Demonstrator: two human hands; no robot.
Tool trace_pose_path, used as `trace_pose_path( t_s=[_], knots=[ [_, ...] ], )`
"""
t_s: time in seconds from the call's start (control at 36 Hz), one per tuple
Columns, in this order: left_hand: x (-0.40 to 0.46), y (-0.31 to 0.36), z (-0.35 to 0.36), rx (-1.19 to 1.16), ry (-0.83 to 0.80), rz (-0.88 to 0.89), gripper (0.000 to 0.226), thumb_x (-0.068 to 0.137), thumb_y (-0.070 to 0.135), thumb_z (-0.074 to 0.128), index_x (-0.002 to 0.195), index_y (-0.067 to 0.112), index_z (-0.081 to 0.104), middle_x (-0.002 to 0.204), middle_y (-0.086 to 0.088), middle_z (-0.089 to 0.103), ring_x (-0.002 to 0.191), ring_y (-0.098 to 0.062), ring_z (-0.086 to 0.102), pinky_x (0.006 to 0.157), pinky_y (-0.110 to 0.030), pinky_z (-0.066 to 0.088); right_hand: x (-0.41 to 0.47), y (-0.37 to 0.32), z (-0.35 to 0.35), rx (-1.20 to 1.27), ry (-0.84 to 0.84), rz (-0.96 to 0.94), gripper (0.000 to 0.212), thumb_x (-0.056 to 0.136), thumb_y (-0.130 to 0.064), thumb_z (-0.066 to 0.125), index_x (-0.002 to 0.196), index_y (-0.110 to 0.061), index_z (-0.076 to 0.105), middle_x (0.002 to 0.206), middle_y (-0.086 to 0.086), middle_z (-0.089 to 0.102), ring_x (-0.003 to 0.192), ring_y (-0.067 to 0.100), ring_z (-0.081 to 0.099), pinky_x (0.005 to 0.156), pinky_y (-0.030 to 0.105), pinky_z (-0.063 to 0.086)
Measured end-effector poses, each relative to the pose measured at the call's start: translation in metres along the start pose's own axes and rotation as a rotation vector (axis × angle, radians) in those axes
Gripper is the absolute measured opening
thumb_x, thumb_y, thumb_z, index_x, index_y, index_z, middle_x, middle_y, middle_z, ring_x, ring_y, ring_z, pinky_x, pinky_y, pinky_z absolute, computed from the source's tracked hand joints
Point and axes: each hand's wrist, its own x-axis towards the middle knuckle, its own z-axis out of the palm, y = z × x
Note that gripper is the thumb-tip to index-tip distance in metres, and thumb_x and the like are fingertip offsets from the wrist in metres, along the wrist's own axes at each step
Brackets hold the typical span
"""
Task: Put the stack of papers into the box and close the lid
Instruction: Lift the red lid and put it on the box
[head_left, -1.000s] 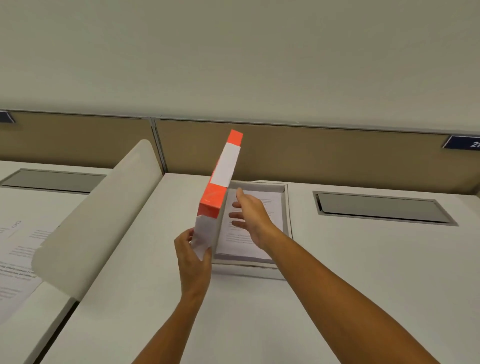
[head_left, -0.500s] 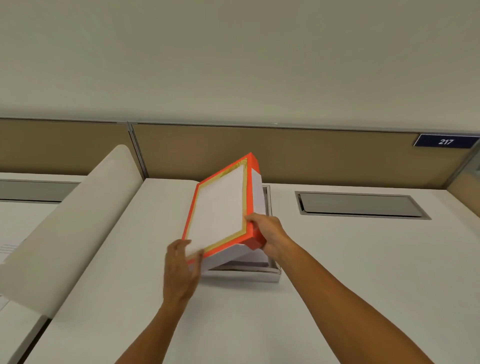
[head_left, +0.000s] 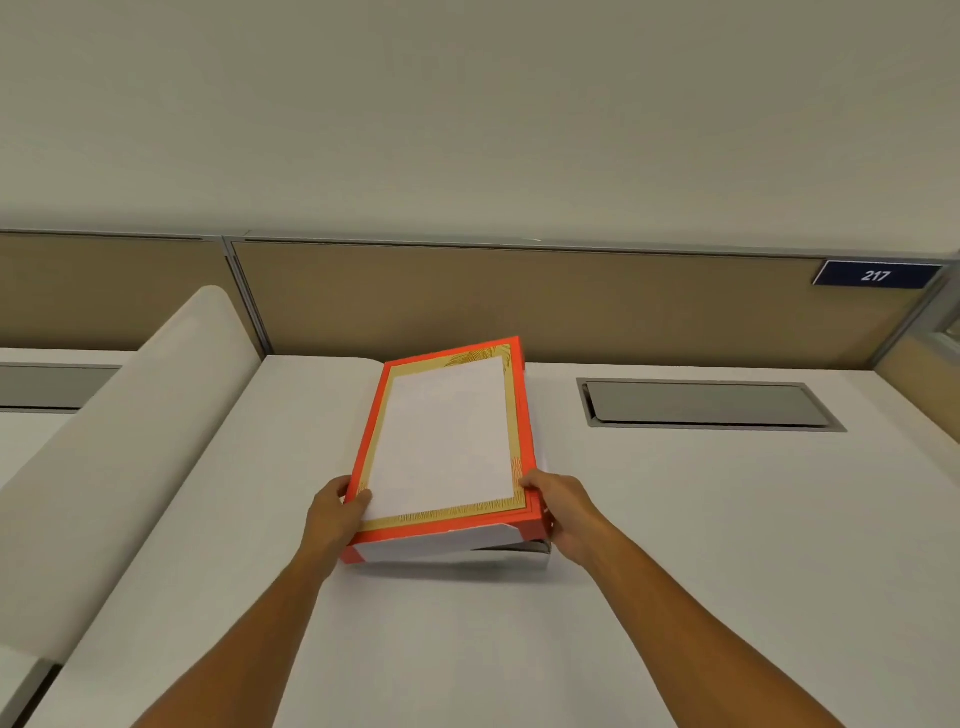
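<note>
An orange lid (head_left: 447, 441) with a gold border and a white centre lies over the white box (head_left: 524, 555), tilted slightly, its near right corner a little raised. Only the near right edge of the box shows under the lid. The papers inside are hidden. My left hand (head_left: 332, 512) grips the lid's near left corner, thumb on top. At the near right corner my right hand (head_left: 563, 512) holds the lid, with fingers along its side.
The box sits on a white desk (head_left: 467, 639). A grey cable flap (head_left: 706, 404) lies to the right. A curved white divider (head_left: 119, 441) stands on the left. A tan partition (head_left: 519, 306) with a "217" sign (head_left: 877, 274) runs along the back.
The lid has swung down from upright on its edge to almost flat over the box. My right hand moved from the papers to the lid's right corner; the papers are now covered.
</note>
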Motion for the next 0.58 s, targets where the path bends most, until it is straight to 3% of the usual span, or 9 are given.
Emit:
trace_pose_path(
  t_s=[0.14,0.25,0.39,0.5,0.58],
  knots=[
    [-0.004,0.004,0.002,0.018,0.033,0.029,0.046,0.099,0.028,0.054,0.140,0.013,0.044,0.136,-0.011,0.055,0.117,-0.035,0.057,0.100,-0.053,0.047,0.010,0.002,-0.003,-0.070,0.018,0.018,0.026,0.097,-0.019,0.054,0.121,-0.010,0.059,0.102,0.010,0.073,0.091,0.027,0.071,0.079,0.035,0.060],
    [-0.007,0.008,0.003,0.016,0.054,0.057,0.047,0.098,0.029,0.054,0.141,0.013,0.044,0.137,-0.011,0.054,0.118,-0.035,0.057,0.100,-0.053,0.047,0.013,0.000,-0.003,-0.123,0.053,0.032,0.025,0.095,-0.016,0.052,0.118,-0.008,0.058,0.104,0.012,0.070,0.084,0.023,0.068,0.062,0.027,0.053],
    [-0.009,0.012,0.007,0.038,0.088,0.096,0.048,0.097,0.025,0.056,0.141,0.011,0.043,0.137,-0.013,0.053,0.119,-0.037,0.056,0.100,-0.053,0.046,0.016,0.007,0.001,-0.187,0.103,0.047,0.029,0.091,-0.013,0.050,0.118,-0.005,0.055,0.097,0.010,0.063,0.074,0.020,0.061,0.050,0.026,0.048],
    [-0.010,0.013,0.008,0.080,0.090,0.109,0.049,0.097,0.025,0.057,0.141,0.009,0.044,0.138,-0.014,0.053,0.120,-0.039,0.055,0.101,-0.054,0.045,0.020,0.013,0.012,-0.263,0.200,0.033,0.035,0.088,-0.028,0.051,0.120,-0.015,0.052,0.106,0.007,0.061,0.090,0.024,0.064,0.067,0.035,0.059],
    [-0.011,0.013,0.008,0.101,0.080,0.110,0.048,0.097,0.025,0.056,0.141,0.009,0.043,0.138,-0.014,0.053,0.120,-0.038,0.055,0.101,-0.053,0.045,0.020,0.011,0.018,-0.416,0.268,0.011,0.035,0.088,-0.033,0.050,0.120,-0.019,0.048,0.118,0.008,0.052,0.106,0.027,0.055,0.076,0.036,0.056]
  ],
)
